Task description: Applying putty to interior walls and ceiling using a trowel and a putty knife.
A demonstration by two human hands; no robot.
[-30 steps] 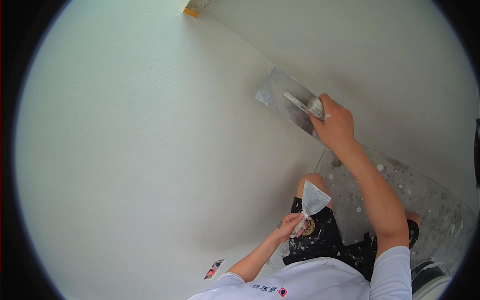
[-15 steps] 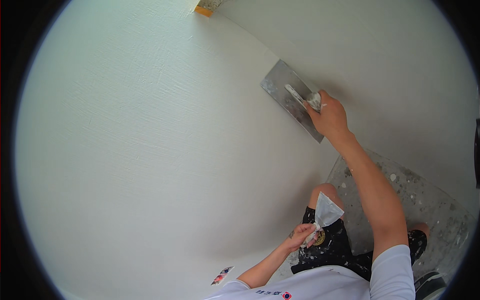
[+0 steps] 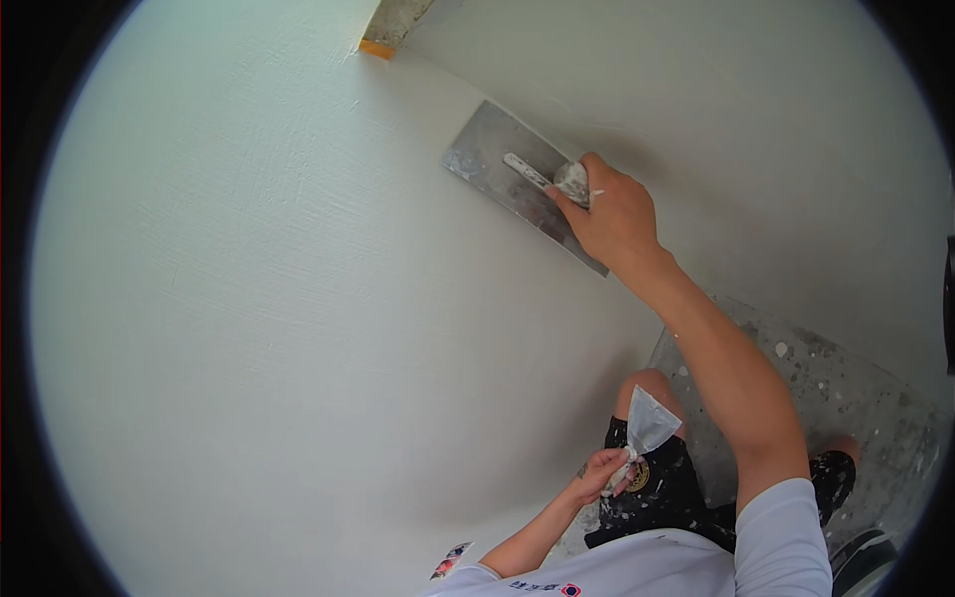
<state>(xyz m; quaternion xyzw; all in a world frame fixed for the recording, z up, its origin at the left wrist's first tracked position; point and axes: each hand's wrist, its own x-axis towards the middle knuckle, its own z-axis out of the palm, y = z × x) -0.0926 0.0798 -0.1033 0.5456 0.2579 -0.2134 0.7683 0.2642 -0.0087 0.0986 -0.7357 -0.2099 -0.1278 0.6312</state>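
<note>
My right hand point(image 3: 614, 212) grips the handle of a flat steel plastering trowel point(image 3: 502, 171), whose blade lies against the white plastered wall point(image 3: 279, 328) near an inside corner. My left hand point(image 3: 602, 473) is low by my waist and holds a small putty knife point(image 3: 647, 426) with its wide blade pointing up. Both tools carry smears of white plaster. My bent knee in black spattered shorts point(image 3: 657, 478) shows below the knife.
A second white wall point(image 3: 756, 109) meets the first at the corner. An orange-edged block point(image 3: 383, 38) sits at the top of the corner. The grey, plaster-speckled floor point(image 3: 846, 398) lies at the lower right.
My right hand has slid the trowel up the wall and to the left. The left hand with the putty knife has dropped slightly lower in view.
</note>
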